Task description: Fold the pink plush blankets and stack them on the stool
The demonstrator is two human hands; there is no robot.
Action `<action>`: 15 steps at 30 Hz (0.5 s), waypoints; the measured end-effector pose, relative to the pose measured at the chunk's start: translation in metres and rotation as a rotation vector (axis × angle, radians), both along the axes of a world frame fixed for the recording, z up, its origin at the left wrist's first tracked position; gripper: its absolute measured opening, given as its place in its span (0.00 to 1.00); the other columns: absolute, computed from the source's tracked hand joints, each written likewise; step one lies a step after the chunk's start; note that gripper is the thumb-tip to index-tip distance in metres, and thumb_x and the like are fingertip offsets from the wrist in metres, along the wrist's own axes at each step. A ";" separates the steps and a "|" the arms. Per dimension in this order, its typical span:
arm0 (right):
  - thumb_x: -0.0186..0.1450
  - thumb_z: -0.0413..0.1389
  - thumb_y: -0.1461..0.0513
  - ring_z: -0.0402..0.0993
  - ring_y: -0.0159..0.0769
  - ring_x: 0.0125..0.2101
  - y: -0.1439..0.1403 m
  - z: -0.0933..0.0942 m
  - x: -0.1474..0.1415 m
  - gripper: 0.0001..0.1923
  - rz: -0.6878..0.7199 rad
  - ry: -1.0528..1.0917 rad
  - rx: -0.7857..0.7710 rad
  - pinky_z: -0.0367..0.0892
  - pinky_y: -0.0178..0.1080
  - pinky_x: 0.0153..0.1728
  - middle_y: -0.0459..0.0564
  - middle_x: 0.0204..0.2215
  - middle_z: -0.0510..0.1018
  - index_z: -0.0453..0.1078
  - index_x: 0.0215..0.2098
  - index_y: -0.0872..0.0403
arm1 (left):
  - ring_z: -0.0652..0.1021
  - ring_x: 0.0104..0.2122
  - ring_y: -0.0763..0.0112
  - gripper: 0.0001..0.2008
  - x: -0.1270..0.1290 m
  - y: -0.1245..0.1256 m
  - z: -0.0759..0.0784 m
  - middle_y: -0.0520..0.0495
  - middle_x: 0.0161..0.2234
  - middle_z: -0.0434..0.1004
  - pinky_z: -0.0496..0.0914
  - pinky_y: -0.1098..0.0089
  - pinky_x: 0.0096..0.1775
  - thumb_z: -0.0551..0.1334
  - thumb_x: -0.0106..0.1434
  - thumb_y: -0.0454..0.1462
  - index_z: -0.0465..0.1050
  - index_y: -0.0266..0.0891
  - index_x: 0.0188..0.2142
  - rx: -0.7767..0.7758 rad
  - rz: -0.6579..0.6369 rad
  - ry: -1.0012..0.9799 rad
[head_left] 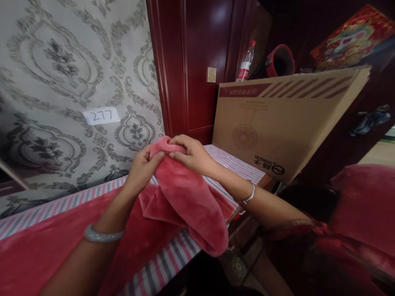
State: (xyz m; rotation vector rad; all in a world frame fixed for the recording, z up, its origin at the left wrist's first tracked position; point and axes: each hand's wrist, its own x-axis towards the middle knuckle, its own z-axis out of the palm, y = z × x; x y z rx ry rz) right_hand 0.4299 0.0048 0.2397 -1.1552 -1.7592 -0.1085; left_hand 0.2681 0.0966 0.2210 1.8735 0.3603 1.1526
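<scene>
A pink plush blanket (188,197) is lifted at one corner above a bed covered with a striped sheet (234,164). My left hand (141,166) pinches the raised edge from the left. Right beside it my right hand (188,153) grips the same edge from above, fingers curled over the fabric. The two hands almost touch. The blanket hangs down from them in a thick fold over the bed's near edge, and the rest of it spreads flat to the lower left. I wear a bangle on each wrist.
A large cardboard fan box (286,123) stands on the bed's far end against a dark red wooden cabinet (197,61). A plastic bottle (246,61) and a red round container (280,61) sit behind it. Patterned wallpaper with a label reading 277 (101,115) runs along the left.
</scene>
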 end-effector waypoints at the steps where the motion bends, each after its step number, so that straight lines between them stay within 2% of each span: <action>1: 0.63 0.61 0.62 0.71 0.38 0.44 -0.003 -0.004 0.005 0.06 -0.029 0.030 -0.007 0.67 0.41 0.46 0.49 0.42 0.75 0.72 0.39 0.54 | 0.74 0.31 0.69 0.15 0.003 0.001 0.005 0.52 0.30 0.76 0.69 0.69 0.34 0.67 0.57 0.48 0.76 0.39 0.36 0.051 0.046 0.005; 4: 0.61 0.63 0.61 0.68 0.38 0.40 -0.015 -0.019 0.017 0.06 -0.113 0.093 -0.075 0.66 0.40 0.40 0.49 0.38 0.71 0.72 0.31 0.54 | 0.68 0.27 0.72 0.12 0.009 0.003 0.022 0.56 0.24 0.67 0.64 0.70 0.31 0.65 0.57 0.46 0.70 0.40 0.27 0.216 0.162 0.014; 7: 0.61 0.64 0.58 0.66 0.37 0.37 -0.034 -0.037 0.027 0.10 -0.126 0.159 -0.168 0.64 0.38 0.36 0.48 0.35 0.69 0.71 0.27 0.54 | 0.66 0.26 0.73 0.11 0.011 0.008 0.034 0.56 0.24 0.64 0.62 0.70 0.30 0.64 0.57 0.45 0.67 0.41 0.26 0.315 0.241 0.003; 9: 0.62 0.64 0.54 0.66 0.36 0.36 -0.051 -0.049 0.032 0.15 -0.063 0.234 -0.229 0.63 0.38 0.36 0.47 0.32 0.69 0.69 0.25 0.53 | 0.65 0.26 0.73 0.11 0.011 0.012 0.038 0.56 0.24 0.63 0.61 0.70 0.29 0.64 0.56 0.44 0.67 0.41 0.26 0.321 0.274 0.007; 11: 0.63 0.63 0.50 0.65 0.33 0.32 -0.068 -0.061 0.034 0.17 0.060 0.358 -0.329 0.63 0.37 0.34 0.44 0.28 0.69 0.69 0.27 0.53 | 0.64 0.25 0.73 0.11 0.010 0.016 0.037 0.57 0.24 0.63 0.61 0.70 0.29 0.64 0.56 0.44 0.67 0.41 0.26 0.291 0.283 0.017; 13: 0.62 0.64 0.48 0.65 0.31 0.28 -0.082 -0.072 0.033 0.17 0.192 0.520 -0.432 0.63 0.35 0.31 0.42 0.26 0.69 0.69 0.32 0.52 | 0.65 0.25 0.73 0.11 0.010 0.020 0.033 0.56 0.24 0.64 0.61 0.70 0.28 0.64 0.55 0.45 0.68 0.41 0.27 0.252 0.275 0.027; 15: 0.60 0.66 0.47 0.66 0.31 0.28 -0.090 -0.084 0.029 0.20 0.292 0.643 -0.482 0.64 0.35 0.31 0.41 0.27 0.71 0.69 0.39 0.51 | 0.65 0.25 0.73 0.12 0.010 0.022 0.029 0.56 0.24 0.65 0.61 0.71 0.28 0.65 0.54 0.45 0.69 0.41 0.27 0.219 0.259 0.027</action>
